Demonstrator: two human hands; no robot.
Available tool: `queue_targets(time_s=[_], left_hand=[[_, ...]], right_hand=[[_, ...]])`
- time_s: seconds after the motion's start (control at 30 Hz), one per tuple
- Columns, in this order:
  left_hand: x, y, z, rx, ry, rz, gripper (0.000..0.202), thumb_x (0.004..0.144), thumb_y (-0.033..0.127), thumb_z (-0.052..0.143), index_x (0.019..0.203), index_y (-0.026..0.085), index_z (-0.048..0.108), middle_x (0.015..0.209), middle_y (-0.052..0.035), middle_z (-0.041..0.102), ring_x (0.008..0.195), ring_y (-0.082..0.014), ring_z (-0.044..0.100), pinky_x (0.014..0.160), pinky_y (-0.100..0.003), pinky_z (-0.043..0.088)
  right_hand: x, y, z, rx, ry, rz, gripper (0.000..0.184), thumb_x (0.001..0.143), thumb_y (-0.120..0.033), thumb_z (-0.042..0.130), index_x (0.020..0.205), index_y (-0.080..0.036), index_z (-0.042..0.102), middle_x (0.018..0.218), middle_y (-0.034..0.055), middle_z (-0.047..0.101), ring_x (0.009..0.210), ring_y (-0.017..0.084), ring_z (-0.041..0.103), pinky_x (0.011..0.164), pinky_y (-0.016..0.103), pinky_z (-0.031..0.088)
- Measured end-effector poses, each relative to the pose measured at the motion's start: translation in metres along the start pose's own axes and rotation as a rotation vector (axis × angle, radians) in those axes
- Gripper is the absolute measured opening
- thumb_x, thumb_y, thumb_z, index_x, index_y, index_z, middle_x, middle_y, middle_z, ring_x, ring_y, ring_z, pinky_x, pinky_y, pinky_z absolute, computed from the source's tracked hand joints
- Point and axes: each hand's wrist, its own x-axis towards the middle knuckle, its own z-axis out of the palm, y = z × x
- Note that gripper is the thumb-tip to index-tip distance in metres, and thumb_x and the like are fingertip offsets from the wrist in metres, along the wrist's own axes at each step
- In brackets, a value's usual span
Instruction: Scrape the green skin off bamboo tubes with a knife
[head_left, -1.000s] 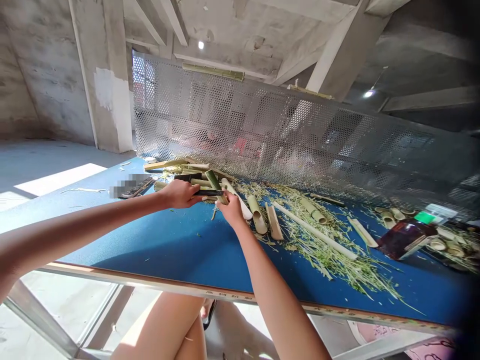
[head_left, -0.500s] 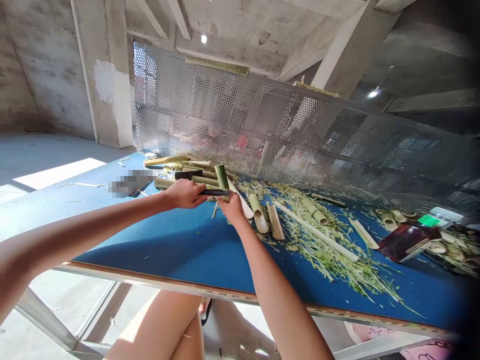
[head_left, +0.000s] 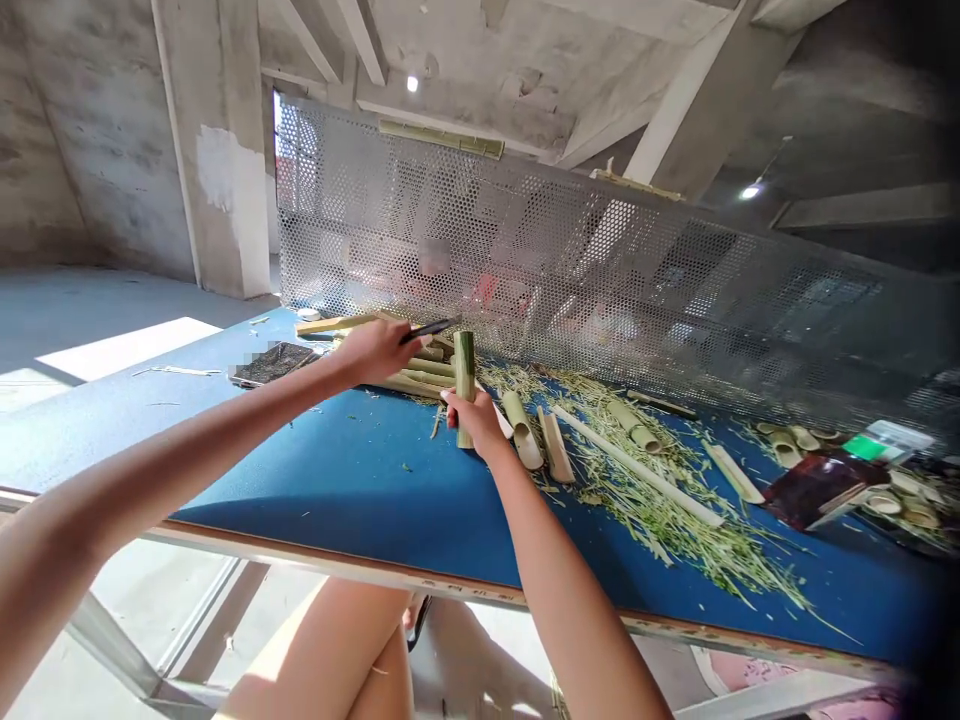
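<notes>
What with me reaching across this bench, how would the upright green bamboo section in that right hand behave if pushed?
The bamboo section would probably feel stiff: it stands straight in the right hand without bending. It is likely light for its size, since the split piece nearby looks hollow. Released, it would probably tip and roll, being narrow and round.

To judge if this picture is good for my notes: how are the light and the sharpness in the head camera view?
In the head view, sunlight leaves a glaring patch on the grey concrete floor; the wide lens seems to bend the perforated metal screen and the blue-topped table; the far right edge turns dark and blurred, softening the pale bamboo rings.
</notes>
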Motion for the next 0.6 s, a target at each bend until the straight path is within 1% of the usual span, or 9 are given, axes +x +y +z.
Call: queue_targets(time_s=[0.07, 0.13, 0.27, 0.37, 0.43, 0.47, 0.5, 0.53, 0.6], left_hand=[[-0.018, 0.019, 0.014, 0.011, -0.087, 0.165, 0.049, 0.089, 0.05, 0.028, 0.091, 0.015, 0.062, 0.068, -0.0098, 0.063, 0.06, -0.0209, 0.058, 0.053, -0.028, 0.037], [-0.027, 0.028, 0.029, 0.027, -0.157, 0.255, 0.047, 0.089, 0.049, 0.03, 0.09, 0.015, 0.062, 0.067, -0.0107, 0.063, 0.06, -0.0223, 0.059, 0.053, -0.029, 0.037], [-0.027, 0.025, 0.049, 0.045, -0.173, 0.331, 0.045, 0.089, 0.049, 0.03, 0.091, 0.017, 0.062, 0.067, -0.0117, 0.064, 0.061, -0.0234, 0.06, 0.054, -0.03, 0.039], [-0.019, 0.016, 0.052, 0.031, -0.164, 0.357, 0.045, 0.087, 0.051, 0.034, 0.092, 0.018, 0.062, 0.068, -0.0112, 0.064, 0.062, -0.0232, 0.06, 0.056, -0.031, 0.039], [-0.007, 0.007, 0.048, -0.014, -0.158, 0.251, 0.044, 0.084, 0.054, 0.04, 0.092, 0.017, 0.063, 0.07, -0.0102, 0.065, 0.066, -0.022, 0.059, 0.06, -0.03, 0.039], [0.003, 0.001, 0.043, -0.038, -0.143, 0.148, 0.045, 0.084, 0.055, 0.041, 0.091, 0.016, 0.063, 0.072, -0.0102, 0.065, 0.067, -0.0209, 0.059, 0.061, -0.029, 0.039], [0.014, -0.005, 0.036, -0.066, -0.115, 0.003, 0.048, 0.084, 0.055, 0.04, 0.09, 0.014, 0.063, 0.075, -0.0105, 0.065, 0.069, -0.0196, 0.058, 0.062, -0.028, 0.038], [0.026, -0.013, 0.028, -0.067, -0.083, -0.12, 0.054, 0.088, 0.054, 0.032, 0.091, 0.009, 0.063, 0.077, -0.0124, 0.065, 0.069, -0.0184, 0.057, 0.061, -0.028, 0.037], [0.048, -0.027, 0.012, -0.054, -0.044, -0.238, 0.065, 0.094, 0.047, 0.016, 0.095, -0.001, 0.06, 0.078, -0.0175, 0.063, 0.067, -0.0164, 0.055, 0.059, -0.027, 0.035]], right_hand=[[0.0, 0.0, -0.002, 0.028, 0.017, 0.018, 0.019, 0.061, -0.031, 0.063, 0.069, -0.019, 0.052, 0.049, -0.0047, 0.052, 0.043, 0.01, 0.05, 0.043, 0.023, 0.044], [0.0, 0.002, -0.002, 0.004, 0.016, 0.035, 0.016, 0.059, -0.028, 0.062, 0.064, -0.02, 0.05, 0.047, -0.0045, 0.051, 0.042, 0.01, 0.049, 0.041, 0.023, 0.043], [0.003, 0.006, -0.001, -0.069, -0.013, 0.019, 0.019, 0.062, -0.028, 0.058, 0.053, -0.021, 0.043, 0.035, -0.0073, 0.037, 0.03, 0.008, 0.036, 0.031, 0.022, 0.033], [0.005, 0.009, -0.001, -0.134, -0.014, 0.002, 0.017, 0.06, -0.027, 0.061, 0.055, -0.021, 0.046, 0.033, -0.0082, 0.037, 0.028, 0.008, 0.035, 0.028, 0.022, 0.03], [0.006, 0.01, -0.002, -0.153, -0.012, 0.007, 0.017, 0.06, -0.025, 0.061, 0.056, -0.022, 0.045, 0.033, -0.0087, 0.037, 0.028, 0.008, 0.035, 0.028, 0.021, 0.031], [0.005, 0.009, -0.002, -0.156, -0.016, 0.011, 0.018, 0.061, -0.025, 0.061, 0.055, -0.022, 0.044, 0.033, -0.0088, 0.037, 0.028, 0.008, 0.035, 0.028, 0.021, 0.031], [0.004, 0.009, -0.002, -0.16, -0.025, 0.011, 0.019, 0.062, -0.025, 0.061, 0.055, -0.022, 0.043, 0.033, -0.0086, 0.037, 0.028, 0.008, 0.035, 0.028, 0.021, 0.031], [0.003, 0.008, -0.003, -0.169, -0.039, 0.009, 0.021, 0.062, -0.025, 0.061, 0.054, -0.022, 0.042, 0.033, -0.0083, 0.037, 0.028, 0.008, 0.035, 0.029, 0.021, 0.031], [0.0, 0.005, -0.004, -0.167, -0.055, 0.009, 0.023, 0.064, -0.028, 0.062, 0.054, -0.021, 0.042, 0.034, -0.0079, 0.038, 0.028, 0.008, 0.035, 0.029, 0.022, 0.031]])
